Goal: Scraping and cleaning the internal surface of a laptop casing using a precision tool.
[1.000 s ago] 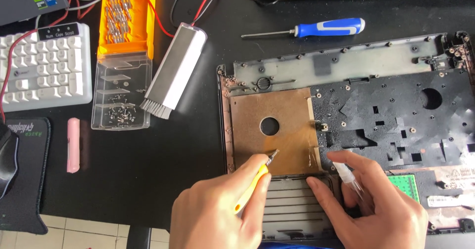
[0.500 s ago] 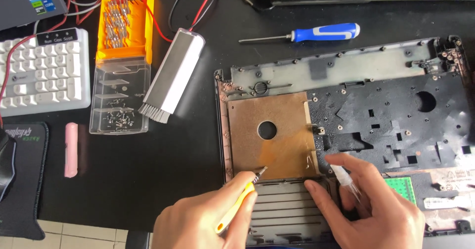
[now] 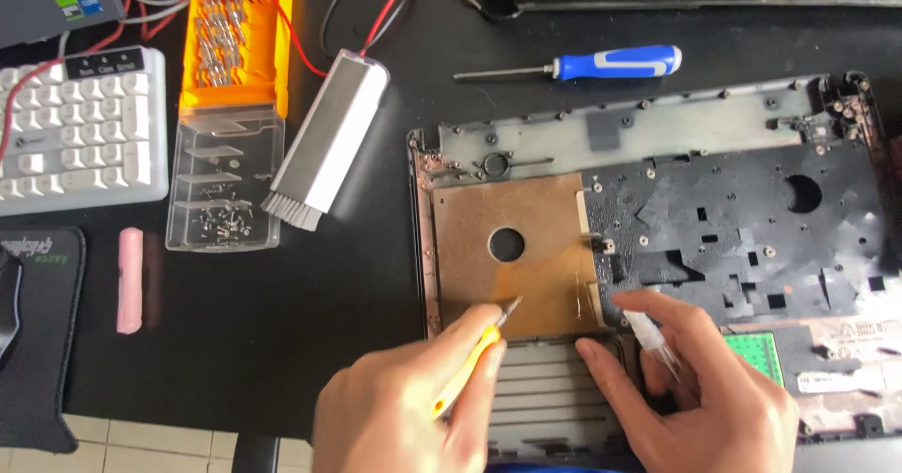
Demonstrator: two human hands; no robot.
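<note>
An opened laptop base shell (image 3: 733, 219) lies on the black table, with a brown plate (image 3: 512, 252) that has a round hole. My left hand (image 3: 404, 417) grips a thin yellow-handled tool (image 3: 474, 360); its metal tip rests on the plate's lower edge. My right hand (image 3: 695, 388) presses on the shell beside the plate and holds a small clear plastic piece (image 3: 648, 332) between thumb and fingers. Grey ribbed vents (image 3: 554, 388) sit between my hands.
A blue-handled screwdriver (image 3: 601, 62) lies above the shell. A grey brush (image 3: 329, 139), an orange bit case (image 3: 235, 41) with a clear screw tray (image 3: 224, 186), a white keyboard (image 3: 80, 135), a pink eraser (image 3: 130, 279) and a mouse pad (image 3: 33, 341) are at the left.
The view has shifted so the shell sits higher in frame. My left hand's tool tip slid slightly down to the plate's lower edge; my right hand stays put.
</note>
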